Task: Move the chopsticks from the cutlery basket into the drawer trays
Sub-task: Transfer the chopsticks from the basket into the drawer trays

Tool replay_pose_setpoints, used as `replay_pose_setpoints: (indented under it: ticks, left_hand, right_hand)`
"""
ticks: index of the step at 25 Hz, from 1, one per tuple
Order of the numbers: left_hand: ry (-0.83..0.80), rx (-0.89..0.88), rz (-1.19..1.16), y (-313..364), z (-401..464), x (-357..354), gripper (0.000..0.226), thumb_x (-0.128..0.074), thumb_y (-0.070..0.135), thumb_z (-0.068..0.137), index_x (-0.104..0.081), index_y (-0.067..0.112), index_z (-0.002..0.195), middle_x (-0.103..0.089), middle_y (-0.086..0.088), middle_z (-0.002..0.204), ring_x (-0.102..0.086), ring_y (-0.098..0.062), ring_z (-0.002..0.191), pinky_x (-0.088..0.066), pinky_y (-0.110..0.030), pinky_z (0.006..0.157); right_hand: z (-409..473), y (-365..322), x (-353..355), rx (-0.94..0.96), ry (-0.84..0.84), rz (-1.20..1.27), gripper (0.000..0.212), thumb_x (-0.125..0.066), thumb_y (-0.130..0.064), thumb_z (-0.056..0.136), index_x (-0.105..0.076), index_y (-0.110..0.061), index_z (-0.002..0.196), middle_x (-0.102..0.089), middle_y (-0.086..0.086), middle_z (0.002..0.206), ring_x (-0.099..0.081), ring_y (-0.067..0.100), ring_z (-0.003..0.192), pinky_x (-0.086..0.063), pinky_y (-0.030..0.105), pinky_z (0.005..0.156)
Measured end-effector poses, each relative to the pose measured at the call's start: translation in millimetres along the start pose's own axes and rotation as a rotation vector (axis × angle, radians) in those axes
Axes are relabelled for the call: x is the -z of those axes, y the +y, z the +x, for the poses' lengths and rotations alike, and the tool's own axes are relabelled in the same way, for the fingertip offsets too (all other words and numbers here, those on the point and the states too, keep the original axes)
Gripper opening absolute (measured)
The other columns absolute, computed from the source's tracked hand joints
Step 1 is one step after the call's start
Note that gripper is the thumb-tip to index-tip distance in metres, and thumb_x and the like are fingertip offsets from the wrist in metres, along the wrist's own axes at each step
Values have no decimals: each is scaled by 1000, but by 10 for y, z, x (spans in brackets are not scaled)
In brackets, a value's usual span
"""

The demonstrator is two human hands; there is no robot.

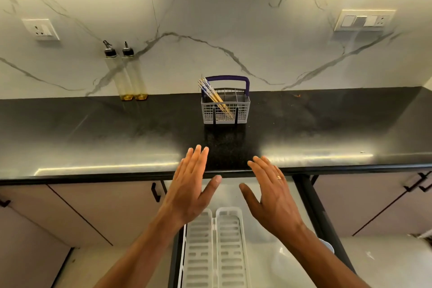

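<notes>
since both the left hand (190,190) and right hand (272,196) hover flat and empty, we should pinch the chopsticks (211,93) leaning in the cutlery basket (225,106) near their tops.

I have one view only, from a wide-angle camera worn on the head. It looks forward and steeply down across the worktop (93,133) toward the marble wall (210,18). The open drawer (257,252) sits nearest, directly beneath the lens. Straight edges bow toward the frame borders. No second view overlaps.
</notes>
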State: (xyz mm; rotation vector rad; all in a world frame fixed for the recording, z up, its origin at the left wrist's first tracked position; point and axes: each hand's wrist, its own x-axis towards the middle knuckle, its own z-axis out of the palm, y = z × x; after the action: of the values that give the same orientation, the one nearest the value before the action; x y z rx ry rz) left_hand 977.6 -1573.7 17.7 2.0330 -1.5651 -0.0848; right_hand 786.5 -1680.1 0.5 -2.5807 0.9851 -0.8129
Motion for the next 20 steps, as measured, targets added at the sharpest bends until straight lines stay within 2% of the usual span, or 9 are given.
replay_pose_setpoints:
  ticks: [5,12,16,20]
  left_hand:
    - [40,9,-10,-132,616,46,75,-31,61,94,-2,27,155,-1,3,164,8,-10,150,-7,-37,122]
    - [64,87,15,-402,1306,29,79,-25,70,91,1,30,154,1,8,164,9,-7,149,-6,-35,121]
    - [57,96,72,-547,1557,-14,79,-26,67,93,2,26,154,0,3,164,7,-11,150,-3,-33,119]
    - [68,72,152,-666,1867,-24,78,-25,63,95,6,22,154,7,-1,164,13,-15,149,3,-35,121]
  right_hand:
    - [604,144,-91,27,27,-12,59,-49,-50,98,-38,-20,148,-36,2,158,-15,10,148,-12,35,119]
    - [1492,447,-357,-6,15,34,67,-37,-62,94,-29,-26,150,-31,0,160,-20,17,149,-16,37,118]
    - [1779,557,-584,-36,10,47,69,-39,-62,93,-25,-25,150,-31,2,160,-22,19,149,-17,36,115]
    - [2116,512,-720,-36,5,-4,71,-40,-62,95,-21,-24,151,-27,3,161,-17,21,151,-11,39,117]
